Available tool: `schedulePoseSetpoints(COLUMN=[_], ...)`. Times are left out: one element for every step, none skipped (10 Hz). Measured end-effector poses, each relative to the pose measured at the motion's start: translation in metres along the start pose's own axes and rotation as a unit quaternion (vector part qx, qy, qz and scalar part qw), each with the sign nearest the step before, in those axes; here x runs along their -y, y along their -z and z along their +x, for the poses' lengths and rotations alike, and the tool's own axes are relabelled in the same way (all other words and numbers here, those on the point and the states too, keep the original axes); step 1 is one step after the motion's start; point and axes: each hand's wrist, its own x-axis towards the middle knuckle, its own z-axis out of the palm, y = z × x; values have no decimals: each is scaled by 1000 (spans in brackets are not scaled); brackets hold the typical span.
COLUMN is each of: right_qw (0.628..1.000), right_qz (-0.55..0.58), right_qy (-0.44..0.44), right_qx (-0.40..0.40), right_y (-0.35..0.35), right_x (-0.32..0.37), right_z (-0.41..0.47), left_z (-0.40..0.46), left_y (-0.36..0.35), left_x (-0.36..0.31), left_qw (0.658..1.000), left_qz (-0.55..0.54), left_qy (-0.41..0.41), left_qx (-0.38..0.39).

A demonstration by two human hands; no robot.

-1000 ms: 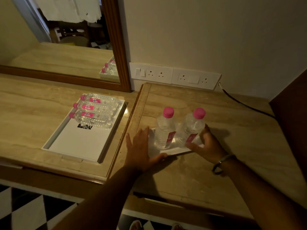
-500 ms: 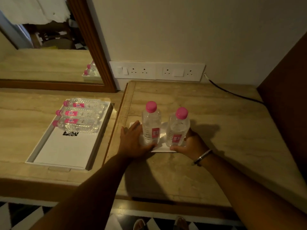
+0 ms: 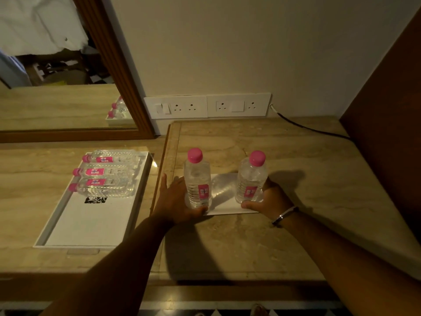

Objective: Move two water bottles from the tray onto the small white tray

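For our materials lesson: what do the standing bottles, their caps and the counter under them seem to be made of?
Standing bottles: clear, thin plastic, ribbed walls you can see through.
Caps: opaque pink plastic, apparently matte.
Counter: beige veined stone, probably polished marble or a look-alike, with a faint sheen.

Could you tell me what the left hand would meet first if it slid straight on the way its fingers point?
Probably nothing near: the left hand points past the left upright clear bottle toward the white socket panel; depth unclear.

Clear bottles (image 3: 197,183) wear pink caps (image 3: 195,154); small tray (image 3: 224,201) white.
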Motion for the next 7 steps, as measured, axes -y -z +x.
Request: schedulePoseSetpoints(right_qw=[1000,1000,1000,1000,999,995,994], right_qz=[-2,-1,1,14,33,77,66], right_qy=[-7,-7,-12,-5,24,56,77], right_qx=[6,13,16,11,0,-12,-39], right_y=[0,0,0,-1,1,8,20], right_x=[-2,-6,-8,-9,-10,-9,-13], right_z=[3,4,5,5,1,-10,-33], left_z=[0,0,1,0,0,-5,-15], left_y=[-5,-6,-7,-4,-1,7,16], left_x=[1,3,6,5,2,-2,1], left_qw=[1000,999,1000,999,998,1000,999], left_qz=[-4,-31,-26,-41,-55,-23,-16], left_qy=[4,11,8,10,11,6,1], left_qx=[-4,-3,-2,1,2,-2,-48])
